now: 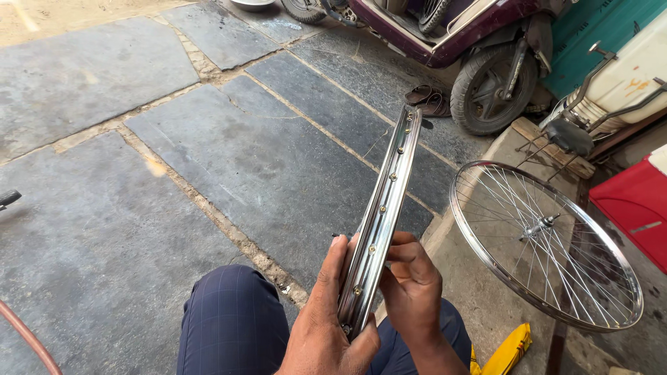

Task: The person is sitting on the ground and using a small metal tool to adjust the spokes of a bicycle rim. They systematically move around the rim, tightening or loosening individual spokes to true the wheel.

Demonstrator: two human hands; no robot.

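**Surroundings: Items Present**

A complete spoked wheel point(547, 244) lies flat on a raised concrete ledge point(486, 292) at right. Behind it stands a maroon scooter point(479, 35), its rear tyre point(490, 87) resting on the grey stone-slab floor point(229, 160). A pair of brown sandals point(429, 99) sits just beside that tyre. A red container point(636, 205) occupies the right edge. A yellow packet point(509, 349) lies near the bottom, and a metal bowl point(251, 4) at the top.

The left hand point(323, 326) rises from below, palm turned inward, fingers point(332, 267) pressed straight and thumb low. The right hand point(410, 281) faces it close by, fingers curled inward, wrist bent. Both knees sit beneath them.
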